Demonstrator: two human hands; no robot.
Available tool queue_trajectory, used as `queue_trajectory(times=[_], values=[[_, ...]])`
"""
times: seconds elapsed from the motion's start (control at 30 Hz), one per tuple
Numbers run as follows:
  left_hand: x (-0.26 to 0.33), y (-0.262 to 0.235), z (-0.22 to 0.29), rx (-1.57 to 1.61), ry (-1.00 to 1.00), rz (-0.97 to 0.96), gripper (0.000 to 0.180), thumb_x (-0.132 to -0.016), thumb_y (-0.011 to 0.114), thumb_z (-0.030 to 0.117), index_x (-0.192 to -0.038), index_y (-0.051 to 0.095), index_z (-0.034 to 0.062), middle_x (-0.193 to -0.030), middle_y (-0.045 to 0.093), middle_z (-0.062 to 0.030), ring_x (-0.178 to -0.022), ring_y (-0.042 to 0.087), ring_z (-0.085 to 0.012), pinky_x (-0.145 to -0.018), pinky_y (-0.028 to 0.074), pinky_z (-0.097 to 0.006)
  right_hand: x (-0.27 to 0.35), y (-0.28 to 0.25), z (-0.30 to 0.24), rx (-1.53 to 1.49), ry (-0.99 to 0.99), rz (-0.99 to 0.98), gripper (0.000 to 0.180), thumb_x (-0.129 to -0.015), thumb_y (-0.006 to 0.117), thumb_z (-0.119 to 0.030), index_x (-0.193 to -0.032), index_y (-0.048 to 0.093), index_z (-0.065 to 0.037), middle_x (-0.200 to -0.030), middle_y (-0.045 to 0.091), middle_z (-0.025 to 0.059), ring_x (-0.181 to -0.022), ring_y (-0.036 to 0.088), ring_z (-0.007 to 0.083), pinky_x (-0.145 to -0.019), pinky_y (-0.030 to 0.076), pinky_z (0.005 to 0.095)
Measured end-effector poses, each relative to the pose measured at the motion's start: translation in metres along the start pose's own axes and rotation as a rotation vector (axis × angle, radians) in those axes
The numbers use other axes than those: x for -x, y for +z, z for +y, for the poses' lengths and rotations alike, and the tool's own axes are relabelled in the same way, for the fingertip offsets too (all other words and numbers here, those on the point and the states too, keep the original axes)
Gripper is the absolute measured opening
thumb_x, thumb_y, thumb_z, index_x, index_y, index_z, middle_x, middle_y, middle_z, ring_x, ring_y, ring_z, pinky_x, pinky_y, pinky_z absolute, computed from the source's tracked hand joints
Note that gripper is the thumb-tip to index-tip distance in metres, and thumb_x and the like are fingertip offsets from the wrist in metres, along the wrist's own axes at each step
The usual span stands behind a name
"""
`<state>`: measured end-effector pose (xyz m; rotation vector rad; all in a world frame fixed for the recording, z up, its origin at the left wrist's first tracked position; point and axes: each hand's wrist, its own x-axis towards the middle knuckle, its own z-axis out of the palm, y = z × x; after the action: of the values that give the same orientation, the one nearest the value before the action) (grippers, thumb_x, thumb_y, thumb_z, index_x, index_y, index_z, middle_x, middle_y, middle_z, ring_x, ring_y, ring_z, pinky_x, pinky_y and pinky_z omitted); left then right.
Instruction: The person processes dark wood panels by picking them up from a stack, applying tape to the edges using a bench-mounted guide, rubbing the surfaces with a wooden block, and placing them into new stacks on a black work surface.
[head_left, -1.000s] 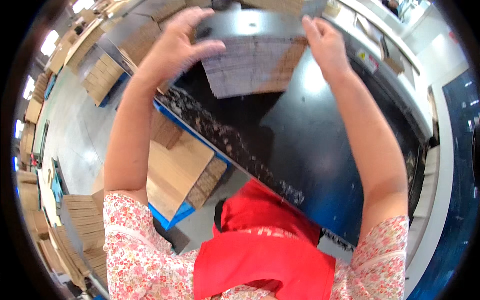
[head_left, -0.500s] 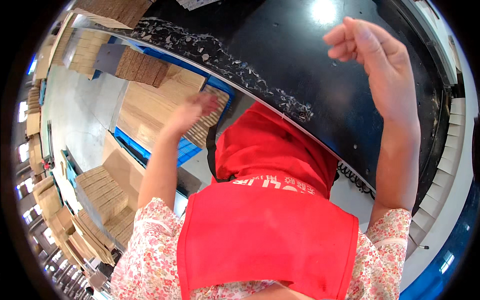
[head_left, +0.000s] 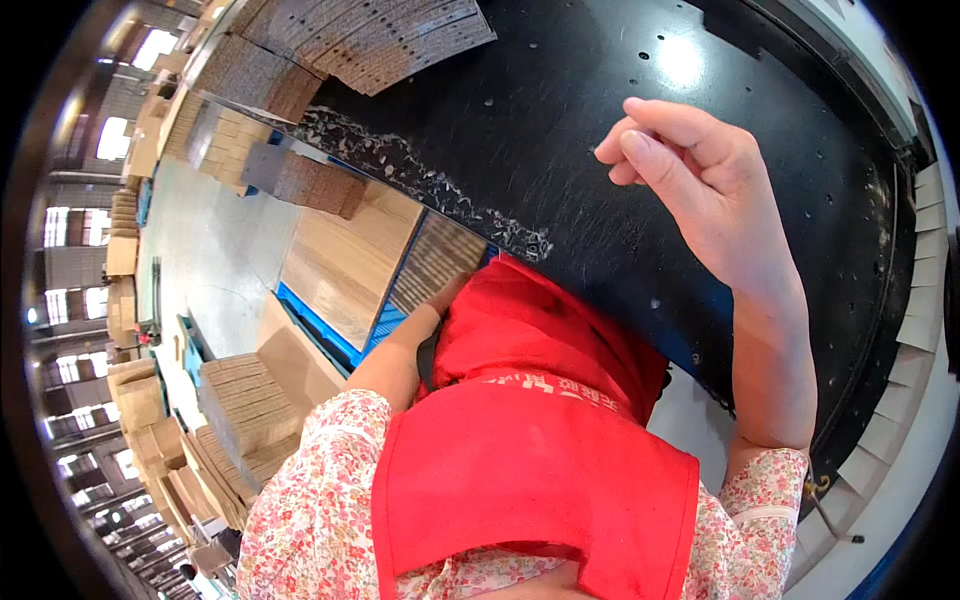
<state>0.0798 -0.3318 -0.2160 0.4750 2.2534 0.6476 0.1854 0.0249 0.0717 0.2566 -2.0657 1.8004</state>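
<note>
My right hand (head_left: 695,175) is raised above the black table (head_left: 560,130), with nothing in it. Its fingers are loosely bent, the index finger stands a little apart from the thumb, and no fingertip touches the tabletop. Low beside the red apron (head_left: 540,310), at my left, is my left hand (head_left: 455,290). The apron and the table edge cover its fingers, so their pose is hidden. Just past it lies a stack of narrow brown strips (head_left: 430,262) on a blue pallet (head_left: 385,325).
Drilled brown boards (head_left: 390,40) lie at the table's far left. Wood-grain panels (head_left: 345,260) lie below the table edge, beside a stack of boards (head_left: 310,185). More stacked boards (head_left: 245,400) stand at left. White chips (head_left: 400,170) litter the table's edge.
My left hand has come down and right, in against the apron. My right hand has shifted slightly left and down. More of the drilled boards shows as the view has turned.
</note>
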Motion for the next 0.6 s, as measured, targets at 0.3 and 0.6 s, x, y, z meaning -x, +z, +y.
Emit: queue_trajectory(times=[0.3, 0.6], values=[[0.049, 0.006, 0.011, -0.339, -0.073, 0.36, 0.028, -0.095, 0.054, 0.025, -0.104, 0.067, 0.0023, -0.096, 0.068, -0.0213, -0.096, 0.063, -0.0431, -0.08, 0.051, -0.047, -0.032, -0.002, 0.005, -0.067, 0.008, -0.11, 0.028, -0.097, 0.063, -0.013, -0.115, 0.062, 0.008, -0.08, 0.066, 0.0038, -0.072, 0.056, 0.0047, -0.065, 0.048, 0.0229], [0.161, -0.143, 0.1, 0.904, 0.135, 1.235, 0.029, -0.106, 0.046, 0.025, -0.103, 0.064, 0.0029, -0.098, 0.067, -0.0085, -0.092, 0.062, -0.0179, -0.084, 0.05, -0.035, -0.025, 0.032, 0.038, -0.237, 0.217, -0.274, 0.019, -0.097, 0.06, -0.01, -0.103, 0.063, 0.008, -0.082, 0.068, 0.0062, -0.077, 0.059, 0.0072, -0.07, 0.049, 0.0248]])
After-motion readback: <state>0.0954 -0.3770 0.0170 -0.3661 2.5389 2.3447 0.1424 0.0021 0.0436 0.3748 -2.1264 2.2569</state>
